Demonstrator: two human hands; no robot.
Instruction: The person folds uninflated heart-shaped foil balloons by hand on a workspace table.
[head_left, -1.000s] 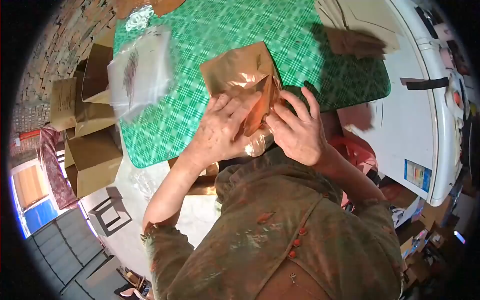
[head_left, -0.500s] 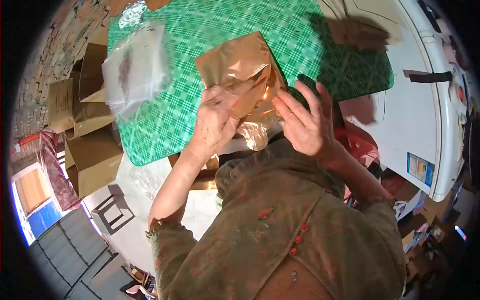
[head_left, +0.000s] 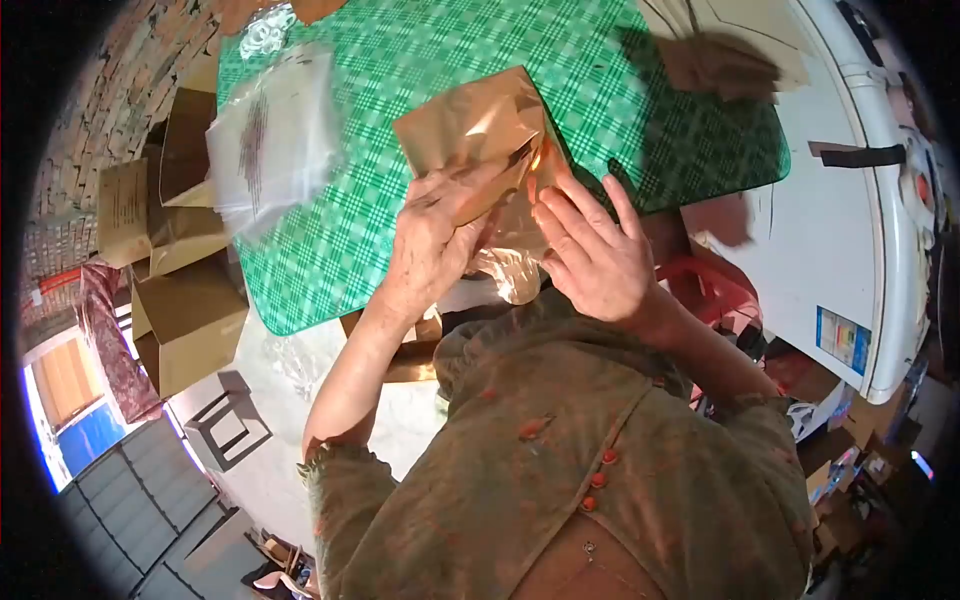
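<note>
A box [head_left: 465, 125] in shiny, copper-looking clear film lies near the front edge of the green checked table [head_left: 300, 270]. My left hand [head_left: 430, 235] is closed on the near left part of the wrapped box, its fingers bent over a flap. At the box's near right side is my right hand [head_left: 595, 245], fingers stretched out and touching the film. Loose crumpled film [head_left: 515, 275] hangs between the hands at the table edge.
A stack of clear plastic bags [head_left: 272, 140] lies on the table's left. Open cardboard boxes [head_left: 190, 320] stand further left. Flat cardboard [head_left: 725, 50] is at the back right, a white appliance [head_left: 820, 230] at the right, and a red stool [head_left: 705, 290] below the table edge.
My right hand has moved slightly left and closer against the film, its fingers nearer together. My left hand keeps its hold with little movement.
</note>
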